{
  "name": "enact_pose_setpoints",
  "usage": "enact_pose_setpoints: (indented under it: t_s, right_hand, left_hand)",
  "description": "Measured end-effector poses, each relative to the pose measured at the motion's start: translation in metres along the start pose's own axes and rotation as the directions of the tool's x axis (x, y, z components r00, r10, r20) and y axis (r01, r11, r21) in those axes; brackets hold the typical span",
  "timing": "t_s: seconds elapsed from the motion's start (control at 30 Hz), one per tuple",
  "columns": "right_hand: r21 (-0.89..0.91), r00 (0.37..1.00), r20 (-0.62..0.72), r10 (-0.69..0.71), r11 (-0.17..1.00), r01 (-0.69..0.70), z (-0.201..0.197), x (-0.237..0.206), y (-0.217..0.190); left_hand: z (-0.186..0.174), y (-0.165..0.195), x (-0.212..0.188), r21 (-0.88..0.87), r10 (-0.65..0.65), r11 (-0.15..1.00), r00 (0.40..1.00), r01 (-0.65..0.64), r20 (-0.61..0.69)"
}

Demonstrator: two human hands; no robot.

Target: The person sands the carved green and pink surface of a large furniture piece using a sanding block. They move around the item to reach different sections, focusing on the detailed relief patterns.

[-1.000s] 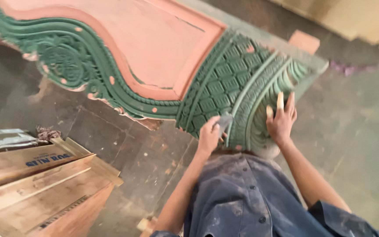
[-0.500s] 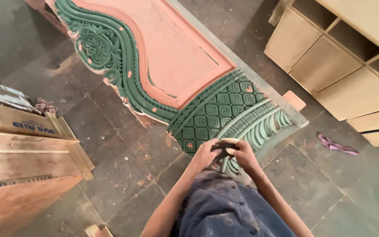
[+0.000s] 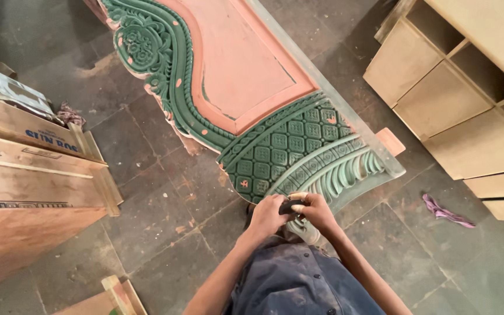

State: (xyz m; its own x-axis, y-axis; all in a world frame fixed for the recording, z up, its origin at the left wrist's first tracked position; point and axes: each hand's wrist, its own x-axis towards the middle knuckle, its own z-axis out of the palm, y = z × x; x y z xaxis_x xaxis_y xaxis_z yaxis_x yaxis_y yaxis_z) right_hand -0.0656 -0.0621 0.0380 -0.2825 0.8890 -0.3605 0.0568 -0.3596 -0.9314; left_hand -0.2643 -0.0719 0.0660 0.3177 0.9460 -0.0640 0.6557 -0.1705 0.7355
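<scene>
A large carved wooden panel (image 3: 246,87) lies on the stone floor, with a salmon-pink flat middle and green carved borders. My left hand (image 3: 266,214) and my right hand (image 3: 315,211) meet at its near corner, both closed around a small dark piece, probably sandpaper (image 3: 290,206). The hands sit just below the green grid carving (image 3: 281,149) and the paler scalloped edge (image 3: 345,175). My forearms and blue-grey dusty shirt (image 3: 298,283) fill the bottom of the view.
Plywood sheets and crates (image 3: 24,175) stack at the left. Light wooden cabinets with open shelves (image 3: 468,99) stand at the right. A purple rag (image 3: 445,211) lies on the floor near them. A wood offcut (image 3: 118,294) sits at the bottom.
A second ago my right hand lay flat on the scalloped carving, apart from the left. Both hands have come together on the dark piece, and the view has pulled back.
</scene>
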Motion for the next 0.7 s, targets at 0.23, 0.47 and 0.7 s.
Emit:
enact_pose_setpoints:
  t_s: [0.23, 0.47, 0.7]
  right_hand:
    - [-0.063, 0.964, 0.266, -0.030, 0.997, 0.049, -0.013, 0.001, -0.008]
    - [-0.107, 0.981, 0.192, 0.027, 0.994, -0.006, -0.004, 0.024, -0.002]
    - [0.107, 0.931, 0.259, 0.255, 0.951, -0.290, 0.013, 0.024, -0.030]
  left_hand:
    - [-0.007, -0.041, 0.011, -0.465, -0.144, 0.844, 0.948, 0.268, 0.284]
    - [-0.018, -0.041, 0.012, -0.446, -0.125, 0.868, 0.966, 0.216, 0.226]
    - [-0.017, -0.032, -0.008, -0.086, -0.023, 0.996, 0.996, 0.016, -0.088]
